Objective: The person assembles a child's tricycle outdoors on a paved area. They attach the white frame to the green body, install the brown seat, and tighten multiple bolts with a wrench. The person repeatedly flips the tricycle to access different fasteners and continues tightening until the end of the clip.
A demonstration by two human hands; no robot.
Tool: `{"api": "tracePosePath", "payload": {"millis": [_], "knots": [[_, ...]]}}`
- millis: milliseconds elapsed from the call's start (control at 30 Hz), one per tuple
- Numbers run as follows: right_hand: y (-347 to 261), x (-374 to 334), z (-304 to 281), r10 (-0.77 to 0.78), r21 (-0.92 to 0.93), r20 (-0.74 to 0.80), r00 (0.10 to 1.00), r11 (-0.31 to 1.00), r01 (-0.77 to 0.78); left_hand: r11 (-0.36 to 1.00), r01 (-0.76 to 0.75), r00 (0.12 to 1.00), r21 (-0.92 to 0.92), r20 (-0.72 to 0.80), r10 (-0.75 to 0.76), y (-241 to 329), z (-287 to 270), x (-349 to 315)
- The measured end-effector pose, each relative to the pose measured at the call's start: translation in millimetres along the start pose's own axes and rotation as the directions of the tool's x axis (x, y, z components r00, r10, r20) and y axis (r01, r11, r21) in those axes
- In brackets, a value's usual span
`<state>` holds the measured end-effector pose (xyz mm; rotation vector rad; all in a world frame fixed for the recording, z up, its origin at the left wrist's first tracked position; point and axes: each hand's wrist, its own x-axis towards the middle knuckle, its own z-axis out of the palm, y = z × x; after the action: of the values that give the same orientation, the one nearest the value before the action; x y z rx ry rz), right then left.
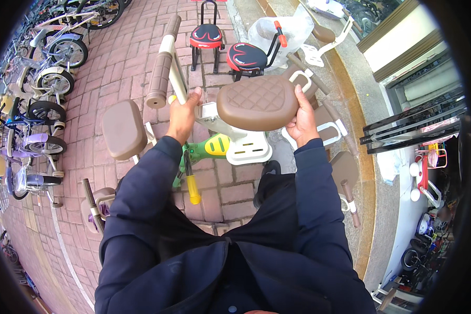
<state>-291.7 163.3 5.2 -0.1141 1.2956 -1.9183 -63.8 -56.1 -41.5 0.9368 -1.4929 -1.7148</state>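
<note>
Head view: L hand (pixel 182 116) is wrapped round the foot of the cream post (pixel 179 81), thumb up, most fingers hidden. R hand (pixel 303 119) is half-curled at the R end of the quilted brown seat (pixel 259 102), thumb on the side, fingertips partly out of sight. Seat's between the two, approx. level, w/ the white slotted plate (pixel 249 150) below it. Gripping both ends prob. balances the unit b/c the tall post & padded bar (pixel 160 78) look top-heavy on the L.

Behind/below: green-yellow frame (pixel 214 145), partly covered. Plain brown seat (pixel 123 129) is L of the hands; black-red seat (pixel 206 35) stands on its legs ahead, prob. for display, w/ clear plastic wrap (pixel 298 31) nearby.

Surface: pinkish brick paving (pixel 136 78), outdoors, running to a stone step on the R. Parked bikes (pixel 68 51) line the far L; shopfront w/ red-white ride-on (pixel 428 178) on the R.
</note>
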Motion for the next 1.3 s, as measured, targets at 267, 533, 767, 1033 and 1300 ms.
{"api": "tracePosePath", "payload": {"millis": [267, 533, 767, 1033, 1300], "knots": [[1, -2, -10, -0.180, -0.372, -0.091, 0.980, 0.918, 0.134, 0.893, -0.057, 0.985, -0.446, -0.172, -0.023, 49, -49, 28], [-2, -13, -2, -0.150, -0.407, -0.070, 0.986, 0.907, 0.109, 0.731, -0.036, 0.984, -0.682, -0.153, -0.094, 77, -133, 42], [51, -31, 57, -0.152, 0.011, 0.387, 0.909, 0.987, 0.161, 0.580, 0.137, 0.955, -0.803, -0.049, -0.293, 64, -126, 45], [37, -54, 76, -0.302, 0.024, 0.213, 0.929, 0.952, 0.304, 0.551, 0.086, 0.986, -0.830, -0.006, -0.164, 69, -96, 30], [34, -44, 54, -0.275, 0.299, 0.525, 0.806, 0.946, 0.128, 0.314, 0.140, 0.990, -0.939, 0.133, -0.044, 76, -75, 4]]}}
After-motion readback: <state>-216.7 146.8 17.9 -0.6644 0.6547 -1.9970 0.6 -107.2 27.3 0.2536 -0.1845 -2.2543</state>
